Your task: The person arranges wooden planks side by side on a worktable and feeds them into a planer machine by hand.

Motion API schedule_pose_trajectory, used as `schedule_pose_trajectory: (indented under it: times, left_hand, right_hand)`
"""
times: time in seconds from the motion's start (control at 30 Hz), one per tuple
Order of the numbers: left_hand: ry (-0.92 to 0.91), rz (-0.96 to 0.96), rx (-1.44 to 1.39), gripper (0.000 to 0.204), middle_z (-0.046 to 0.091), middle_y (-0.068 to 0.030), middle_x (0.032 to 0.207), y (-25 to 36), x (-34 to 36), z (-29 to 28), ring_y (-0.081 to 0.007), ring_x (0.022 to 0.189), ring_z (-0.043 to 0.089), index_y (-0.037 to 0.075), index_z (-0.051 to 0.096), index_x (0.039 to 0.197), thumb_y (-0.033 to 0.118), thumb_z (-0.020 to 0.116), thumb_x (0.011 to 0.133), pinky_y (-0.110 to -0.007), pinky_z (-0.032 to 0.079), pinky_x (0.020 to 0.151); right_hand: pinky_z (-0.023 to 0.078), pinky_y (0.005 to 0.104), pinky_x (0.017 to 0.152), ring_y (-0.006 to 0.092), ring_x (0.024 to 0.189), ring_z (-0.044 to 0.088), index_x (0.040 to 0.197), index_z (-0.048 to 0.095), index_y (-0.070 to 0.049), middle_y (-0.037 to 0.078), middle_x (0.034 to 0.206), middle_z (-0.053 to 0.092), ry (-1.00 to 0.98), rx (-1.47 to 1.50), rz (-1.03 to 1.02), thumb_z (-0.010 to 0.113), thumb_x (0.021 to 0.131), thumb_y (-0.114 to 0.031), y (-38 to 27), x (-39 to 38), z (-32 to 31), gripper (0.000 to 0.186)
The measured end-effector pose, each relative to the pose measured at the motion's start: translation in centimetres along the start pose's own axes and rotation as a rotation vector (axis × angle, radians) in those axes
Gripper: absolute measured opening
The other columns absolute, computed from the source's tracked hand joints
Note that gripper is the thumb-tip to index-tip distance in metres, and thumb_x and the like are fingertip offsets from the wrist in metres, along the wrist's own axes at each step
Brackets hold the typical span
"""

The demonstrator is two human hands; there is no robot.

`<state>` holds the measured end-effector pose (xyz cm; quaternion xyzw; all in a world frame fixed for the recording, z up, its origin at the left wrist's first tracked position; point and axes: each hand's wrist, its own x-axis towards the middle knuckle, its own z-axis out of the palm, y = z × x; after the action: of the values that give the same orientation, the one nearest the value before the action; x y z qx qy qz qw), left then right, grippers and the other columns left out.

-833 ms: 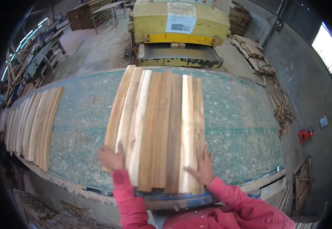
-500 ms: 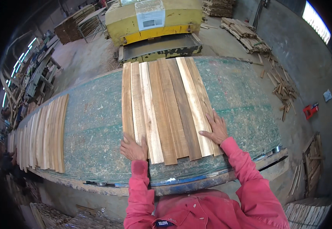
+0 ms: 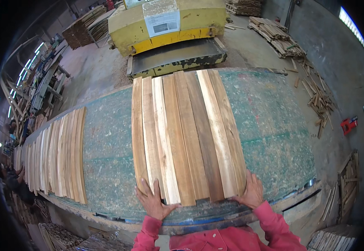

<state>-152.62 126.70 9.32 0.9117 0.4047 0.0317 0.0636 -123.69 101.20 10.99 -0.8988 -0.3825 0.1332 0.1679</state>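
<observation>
Head view, looking down: at the far left a person in dark clothing (image 3: 12, 179) is beside a bench (image 3: 106, 167) with a scuffed green top, where a side row of narrow boards (image 3: 61, 154) lies edge to edge, perhaps to save room. Next comes the wearer's left hand (image 3: 153, 203), fingers and thumb spread apart, resting at the near end of the leftmost boards, apparently steadying that corner. The middle boards (image 3: 186, 138), pale to dark brown, lie flat and close together on the bench, pointing away toward a yellow machine (image 3: 169, 25) beyond it; their near ends are slightly uneven. At the opposite corner the right hand (image 3: 253, 194) also has its fingers and thumb apart, set against the outer edge, so both hands seem to bracket the row and keep it from spreading. Farther right, wood scraps (image 3: 315, 100) and a red tool (image 3: 349, 125) lie on the floor (image 3: 332, 154)
</observation>
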Motion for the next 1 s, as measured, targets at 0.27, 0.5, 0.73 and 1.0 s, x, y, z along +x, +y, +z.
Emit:
schedule_pose_trajectory:
  times: [0.27, 0.5, 0.73, 1.0]
  left_hand:
    - [0.059, 0.088, -0.03, 0.127, 0.02, -0.0399, 0.158, -0.8, 2.0, 0.1, -0.0621, 0.143, 0.017, 0.006, 0.041, 0.153, 0.096, 0.056, 0.064, -0.074, 0.014, 0.111]
    - [0.211, 0.132, -0.081, 0.124, 0.026, -0.0352, 0.158, -2.4, 15.6, -1.0, -0.0603, 0.14, 0.026, 0.009, 0.05, 0.148, 0.096, 0.059, 0.06, -0.074, 0.021, 0.108]
    - [0.557, -0.016, -0.18, 0.096, 0.032, -0.0263, 0.159, -5.5, 38.4, 0.5, -0.0465, 0.143, 0.034, 0.012, 0.046, 0.151, 0.07, 0.071, 0.078, -0.067, 0.022, 0.113]
    - [0.494, 0.021, -0.034, 0.097, 0.022, -0.0229, 0.165, -6.4, 38.4, 1.4, -0.0515, 0.15, 0.017, 0.027, 0.035, 0.158, 0.076, 0.065, 0.079, -0.073, 0.014, 0.114]
  right_hand:
    - [0.044, 0.0491, 0.086, 0.0407, 0.098, 0.053, 0.141, 0.038, 0.012, 0.022, 0.11, 0.051, -0.096, 0.001, 0.024, 0.091, 0.053, -0.051, -0.8, 2.8, -1.6, 0.12]
    - [0.048, 0.049, 0.085, 0.0419, 0.1, 0.056, 0.137, 0.043, 0.009, 0.023, 0.108, 0.053, -0.003, 0.092, -0.076, 0.092, 0.051, -0.05, -2.1, 15.6, -1.6, 0.115]
    - [0.042, 0.0527, 0.097, 0.0402, 0.107, 0.057, 0.145, 0.042, 0.002, 0.022, 0.114, 0.056, 0.163, 0.098, -0.101, 0.09, 0.057, -0.05, -6.9, 36.5, -1.3, 0.113]
    - [0.027, 0.0584, 0.112, 0.0432, 0.134, 0.041, 0.153, 0.031, 0.0, 0.029, 0.145, 0.041, 0.49, 0.143, -0.16, 0.08, 0.073, -0.06, -7.9, 39.8, 0.5, 0.111]
